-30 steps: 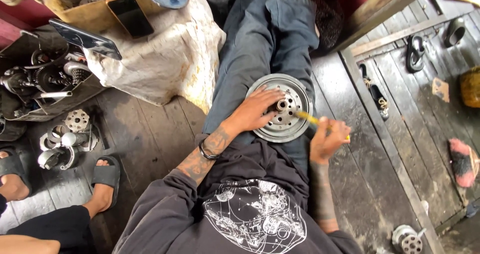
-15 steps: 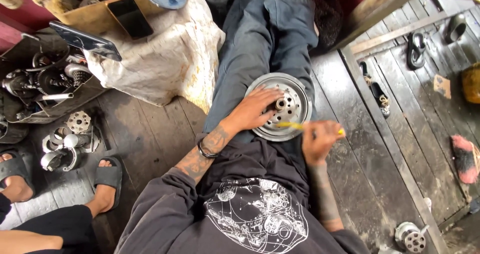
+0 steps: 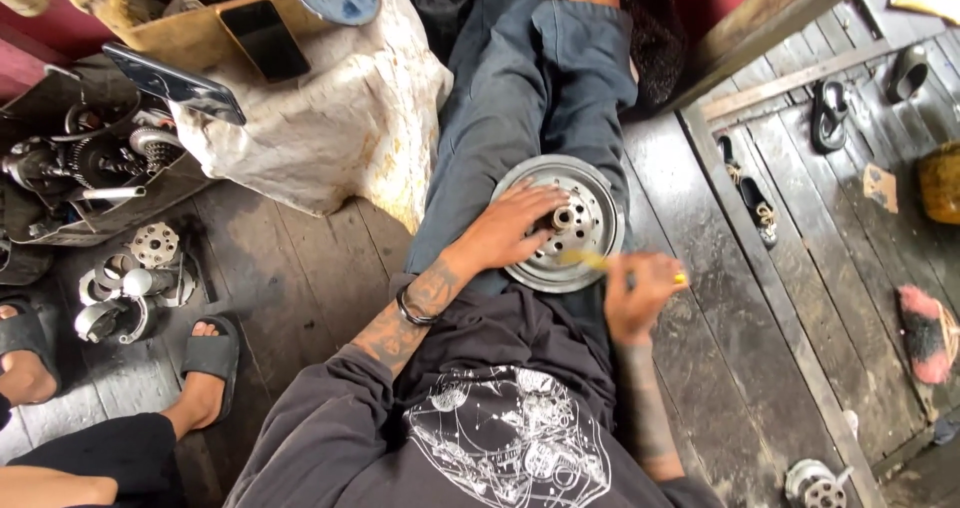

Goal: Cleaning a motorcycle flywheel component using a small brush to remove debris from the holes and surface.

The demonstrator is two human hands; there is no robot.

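Change since the earlier frame: the right hand [image 3: 640,293] has drawn in toward the metal disc [image 3: 563,222], the yellow-handled tool [image 3: 600,262] now lying flatter across the disc's lower rim.

Item, metal disc: round, grey, perforated, with a central hub; rests on the person's lap over the grey trousers [image 3: 520,98].

Left hand [image 3: 515,226]: fingers spread flat on the disc's left half, fingertips at the hub, pressing rather than gripping.

Right hand: closed around the yellow-handled tool, just right of and below the disc; the tool tip is blurred.

Left of the disc: a cloth-draped block [image 3: 330,118] carrying two dark phones [image 3: 265,36]. Farther left: a box of gears and chain parts [image 3: 90,163], loose metal fittings [image 3: 130,278] on the plank floor [image 3: 300,278], and another person's sandalled foot [image 3: 205,368].
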